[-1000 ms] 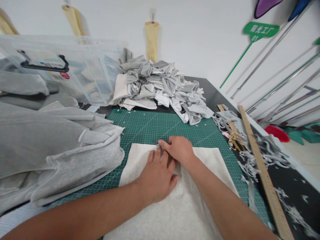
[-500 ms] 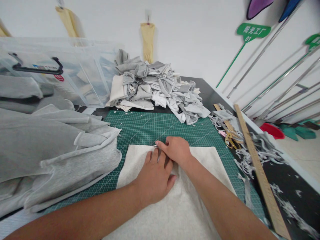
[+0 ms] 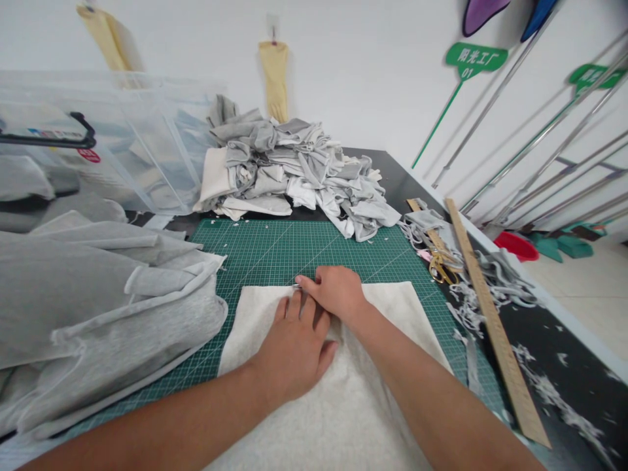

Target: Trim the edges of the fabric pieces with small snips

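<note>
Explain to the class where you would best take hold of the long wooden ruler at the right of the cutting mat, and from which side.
Grip the wooden ruler near its middle, from above, fingers across its narrow width. It lies flat and long, its top face bare, with fabric scraps along both edges.

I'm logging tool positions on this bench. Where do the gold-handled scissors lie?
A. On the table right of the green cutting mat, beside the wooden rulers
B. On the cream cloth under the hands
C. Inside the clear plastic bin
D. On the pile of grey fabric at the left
A: the gold-handled scissors lie among fabric trimmings just right of the green cutting mat, beside the long wooden ruler.
</note>
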`<control>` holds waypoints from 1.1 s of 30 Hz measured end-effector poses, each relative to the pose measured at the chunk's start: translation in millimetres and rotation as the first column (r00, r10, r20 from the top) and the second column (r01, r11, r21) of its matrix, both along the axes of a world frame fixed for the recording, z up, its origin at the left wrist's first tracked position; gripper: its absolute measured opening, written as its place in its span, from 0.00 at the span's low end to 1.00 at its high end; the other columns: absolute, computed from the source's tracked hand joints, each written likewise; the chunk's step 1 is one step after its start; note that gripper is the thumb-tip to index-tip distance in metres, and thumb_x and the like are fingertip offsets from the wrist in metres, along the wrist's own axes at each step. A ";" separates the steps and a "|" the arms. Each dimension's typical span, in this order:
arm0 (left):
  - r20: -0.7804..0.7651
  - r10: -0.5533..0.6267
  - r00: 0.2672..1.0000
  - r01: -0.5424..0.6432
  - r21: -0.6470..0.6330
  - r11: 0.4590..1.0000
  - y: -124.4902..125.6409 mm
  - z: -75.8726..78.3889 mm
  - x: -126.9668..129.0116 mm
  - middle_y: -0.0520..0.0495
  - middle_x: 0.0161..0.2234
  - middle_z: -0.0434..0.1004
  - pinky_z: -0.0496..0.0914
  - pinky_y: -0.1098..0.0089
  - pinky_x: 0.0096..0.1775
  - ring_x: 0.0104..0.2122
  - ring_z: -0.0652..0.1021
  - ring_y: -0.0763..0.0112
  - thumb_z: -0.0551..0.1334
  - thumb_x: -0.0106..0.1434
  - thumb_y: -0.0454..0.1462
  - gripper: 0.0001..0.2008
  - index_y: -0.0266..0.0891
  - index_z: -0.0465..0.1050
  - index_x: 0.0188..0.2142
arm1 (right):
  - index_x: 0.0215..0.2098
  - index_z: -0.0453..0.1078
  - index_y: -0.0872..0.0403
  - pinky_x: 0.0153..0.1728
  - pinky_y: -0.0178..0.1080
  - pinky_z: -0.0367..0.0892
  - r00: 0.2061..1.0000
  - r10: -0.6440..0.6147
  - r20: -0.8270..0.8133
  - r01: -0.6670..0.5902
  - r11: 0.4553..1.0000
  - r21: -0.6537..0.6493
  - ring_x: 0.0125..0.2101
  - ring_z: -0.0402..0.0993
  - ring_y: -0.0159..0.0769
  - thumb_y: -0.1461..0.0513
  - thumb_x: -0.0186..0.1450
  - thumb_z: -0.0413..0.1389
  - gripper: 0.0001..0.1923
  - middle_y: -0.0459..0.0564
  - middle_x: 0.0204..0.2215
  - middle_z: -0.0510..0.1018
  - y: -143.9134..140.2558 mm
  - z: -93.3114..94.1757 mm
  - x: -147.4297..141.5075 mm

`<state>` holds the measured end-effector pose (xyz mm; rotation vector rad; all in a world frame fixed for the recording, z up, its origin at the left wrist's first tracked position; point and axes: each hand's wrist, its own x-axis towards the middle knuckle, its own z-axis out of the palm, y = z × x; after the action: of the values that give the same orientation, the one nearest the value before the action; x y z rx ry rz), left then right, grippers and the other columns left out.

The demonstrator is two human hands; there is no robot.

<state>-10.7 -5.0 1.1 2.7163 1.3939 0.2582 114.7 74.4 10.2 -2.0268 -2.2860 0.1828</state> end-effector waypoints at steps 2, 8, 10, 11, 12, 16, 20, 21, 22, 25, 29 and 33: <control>-0.003 0.002 1.000 -0.002 -0.003 1.000 -0.4 0.5 0.0 0.32 0.61 0.54 0.52 0.42 0.55 0.60 0.55 0.41 0.52 0.65 0.47 0.26 0.37 0.59 0.59 | 0.32 0.74 0.52 0.34 0.38 0.63 1.000 0.002 -0.007 -0.002 1.000 0.000 0.33 0.74 0.40 0.37 0.63 0.38 0.34 0.53 0.30 0.79 0.0 0.1 0.5; -0.016 -0.005 1.000 0.005 -0.017 1.000 -0.4 2.8 0.9 0.32 0.60 0.54 0.53 0.43 0.55 0.60 0.55 0.40 0.53 0.64 0.47 0.26 0.37 0.59 0.58 | 0.32 0.74 0.52 0.32 0.39 0.63 1.000 0.019 -0.011 -0.019 1.000 0.014 0.32 0.74 0.40 0.37 0.63 0.37 0.35 0.52 0.29 0.79 -0.2 -0.7 1.7; -0.022 -0.007 1.000 0.006 -0.018 1.000 0.5 3.4 0.9 0.32 0.60 0.55 0.53 0.43 0.55 0.60 0.56 0.41 0.53 0.64 0.46 0.26 0.37 0.60 0.58 | 0.32 0.74 0.52 0.32 0.38 0.63 1.000 0.022 -0.013 -0.022 1.000 0.013 0.32 0.74 0.40 0.37 0.63 0.37 0.35 0.52 0.29 0.79 0.2 -1.5 2.2; -0.025 -0.009 1.000 0.008 -0.019 1.000 1.0 3.8 0.7 0.33 0.60 0.55 0.53 0.43 0.55 0.59 0.56 0.41 0.53 0.64 0.46 0.26 0.37 0.60 0.58 | 0.32 0.74 0.52 0.32 0.38 0.63 1.000 0.024 -0.014 -0.024 1.000 0.011 0.32 0.74 0.40 0.37 0.63 0.37 0.35 0.52 0.29 0.79 0.6 -1.9 2.6; -0.029 -0.011 1.000 0.011 -0.019 1.000 1.5 4.4 0.2 0.33 0.60 0.56 0.54 0.44 0.55 0.59 0.57 0.42 0.54 0.64 0.46 0.25 0.37 0.60 0.57 | 0.32 0.74 0.52 0.32 0.38 0.63 1.000 0.025 -0.014 -0.025 1.000 0.009 0.32 0.74 0.40 0.37 0.63 0.36 0.35 0.52 0.29 0.79 1.0 -2.2 3.1; -0.057 -0.001 0.998 0.000 -0.017 1.000 0.9 7.2 -2.9 0.34 0.59 0.58 0.55 0.46 0.56 0.59 0.58 0.44 0.54 0.64 0.46 0.24 0.37 0.62 0.57 | 0.32 0.75 0.52 0.32 0.39 0.64 0.999 0.034 -0.005 -0.034 0.999 0.013 0.32 0.74 0.41 0.37 0.63 0.36 0.36 0.53 0.29 0.79 3.1 -2.4 5.9; -0.102 0.045 0.994 -0.046 -0.005 0.999 -2.8 6.9 -5.7 0.33 0.59 0.58 0.56 0.44 0.54 0.59 0.58 0.41 0.53 0.65 0.47 0.25 0.37 0.62 0.58 | 0.32 0.75 0.52 0.32 0.39 0.64 0.999 0.037 -0.005 -0.037 0.999 0.004 0.32 0.74 0.41 0.37 0.63 0.36 0.36 0.53 0.29 0.79 4.1 -2.0 7.2; -0.110 0.051 0.993 -0.052 -0.003 0.999 -3.5 6.1 -6.0 0.32 0.59 0.58 0.55 0.43 0.54 0.59 0.58 0.41 0.53 0.65 0.47 0.25 0.38 0.61 0.58 | 0.32 0.75 0.52 0.32 0.39 0.64 0.999 0.036 -0.005 -0.036 0.999 -0.001 0.32 0.74 0.41 0.37 0.63 0.35 0.37 0.53 0.29 0.79 4.1 -1.9 7.0; -0.114 0.053 0.992 -0.054 -0.001 0.999 -4.0 5.1 -6.0 0.32 0.59 0.58 0.55 0.43 0.54 0.59 0.58 0.40 0.53 0.65 0.47 0.25 0.38 0.61 0.58 | 0.32 0.75 0.52 0.32 0.39 0.64 0.999 0.034 -0.005 -0.034 0.999 -0.007 0.33 0.74 0.41 0.37 0.63 0.35 0.37 0.53 0.29 0.79 4.0 -2.0 6.7; -0.110 0.050 0.993 -0.049 0.011 0.999 -4.3 1.9 -5.2 0.32 0.60 0.57 0.54 0.43 0.54 0.60 0.57 0.40 0.53 0.65 0.48 0.26 0.38 0.60 0.59 | 0.34 0.75 0.52 0.34 0.40 0.64 0.999 0.035 0.006 -0.035 0.999 -0.016 0.34 0.74 0.42 0.37 0.63 0.34 0.38 0.54 0.31 0.79 3.3 -2.1 4.7; -0.104 0.050 0.993 -0.047 0.029 0.998 -4.8 0.1 -3.9 0.33 0.61 0.55 0.53 0.42 0.55 0.60 0.56 0.40 0.53 0.65 0.48 0.26 0.38 0.60 0.59 | 0.36 0.75 0.52 0.35 0.41 0.64 0.999 0.045 0.022 -0.045 0.999 -0.010 0.35 0.74 0.43 0.37 0.63 0.32 0.39 0.55 0.32 0.79 2.2 -2.1 2.1; -0.101 0.055 0.993 -0.051 0.037 0.998 -5.8 0.3 -3.9 0.33 0.61 0.54 0.53 0.43 0.55 0.60 0.56 0.40 0.53 0.65 0.48 0.26 0.38 0.60 0.59 | 0.35 0.75 0.52 0.34 0.41 0.64 0.999 0.044 0.031 -0.044 0.999 -0.002 0.34 0.74 0.43 0.37 0.63 0.33 0.39 0.55 0.31 0.79 1.9 -2.9 1.5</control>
<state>-14.6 -10.8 1.5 2.7593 1.5028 0.1504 116.2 76.3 7.3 -1.9948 -2.3514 0.1568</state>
